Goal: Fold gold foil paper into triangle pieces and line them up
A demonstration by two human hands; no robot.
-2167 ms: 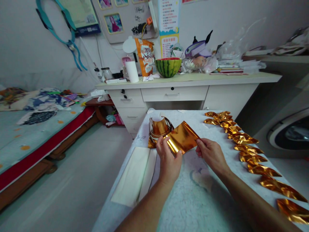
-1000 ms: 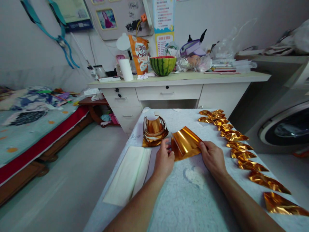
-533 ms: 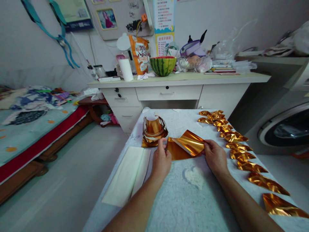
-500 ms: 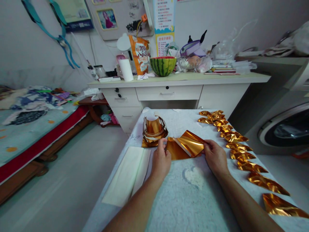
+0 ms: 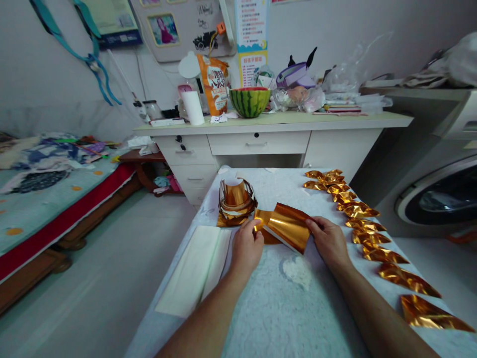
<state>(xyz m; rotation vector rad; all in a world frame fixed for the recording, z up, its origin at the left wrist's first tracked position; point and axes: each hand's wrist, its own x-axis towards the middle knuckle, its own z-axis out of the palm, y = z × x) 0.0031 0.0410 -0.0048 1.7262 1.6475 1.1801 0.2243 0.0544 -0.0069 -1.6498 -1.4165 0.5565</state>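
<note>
A shiny gold foil sheet [image 5: 288, 226] lies partly folded over itself between my hands, its pale edge showing along the fold. My left hand [image 5: 248, 246] pinches its left end. At its right corner, my right hand [image 5: 328, 242] is closed on the foil between thumb and fingers. Just behind my left hand stands a ring-shaped stack of gold foil [image 5: 235, 196]. Pale paper sheets [image 5: 192, 271] lie flat to the left of my left hand. Several twisted gold foil pieces [image 5: 378, 253] form a row along the table's right side.
The cloth-covered table [image 5: 276, 308] stands before a white desk [image 5: 257, 144] bearing a watermelon half [image 5: 249, 103], an orange pouch [image 5: 215, 84] and plastic bags. A washing machine [image 5: 428, 164] is at the right, a bed [image 5: 89, 189] at the left.
The folded foil flap has turned and spread downward, its lower corner now nearer me. My right hand has shifted slightly left with it. The whole view has moved a little.
</note>
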